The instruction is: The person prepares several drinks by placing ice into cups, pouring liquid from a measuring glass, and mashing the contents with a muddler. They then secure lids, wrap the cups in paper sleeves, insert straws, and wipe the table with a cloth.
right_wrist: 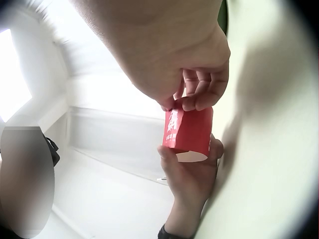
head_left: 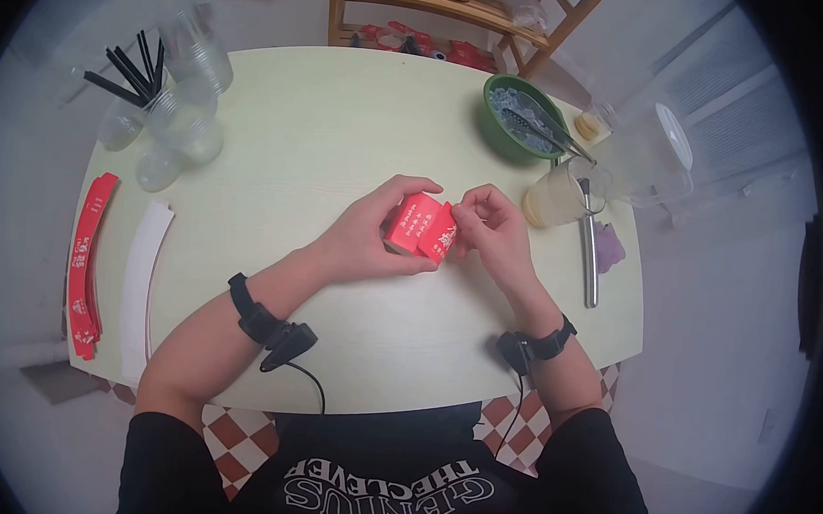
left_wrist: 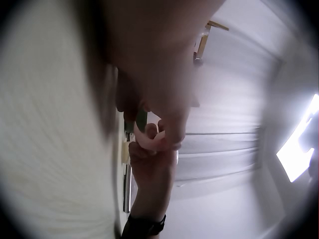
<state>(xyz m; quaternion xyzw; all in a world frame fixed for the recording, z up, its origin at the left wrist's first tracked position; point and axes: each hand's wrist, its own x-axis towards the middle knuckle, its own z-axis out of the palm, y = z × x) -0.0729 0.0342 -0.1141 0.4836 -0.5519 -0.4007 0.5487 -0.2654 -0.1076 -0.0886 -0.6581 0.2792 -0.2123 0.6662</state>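
Over the middle of the table, my left hand (head_left: 376, 232) grips a red paper cup sleeve (head_left: 415, 222) with white lettering, thumb on the near side and fingers on the far side. My right hand (head_left: 499, 229) pinches the sleeve's right edge between thumb and fingertips. From the right wrist view, the sleeve (right_wrist: 195, 128) is bent into a ring with an open end, the right fingers (right_wrist: 202, 92) at its upper edge and the left hand (right_wrist: 192, 179) around its lower end. In the left wrist view, the left hand (left_wrist: 154, 64) covers most of the sleeve.
At the left lie flat red sleeves (head_left: 83, 258) and white strips (head_left: 143, 280), with clear plastic cups (head_left: 191, 120) and black straws (head_left: 132, 75) behind. On the right are a green bowl (head_left: 490, 135), a pitcher (head_left: 552, 197), a metal rod (head_left: 591, 266) and a purple cloth (head_left: 607, 247).
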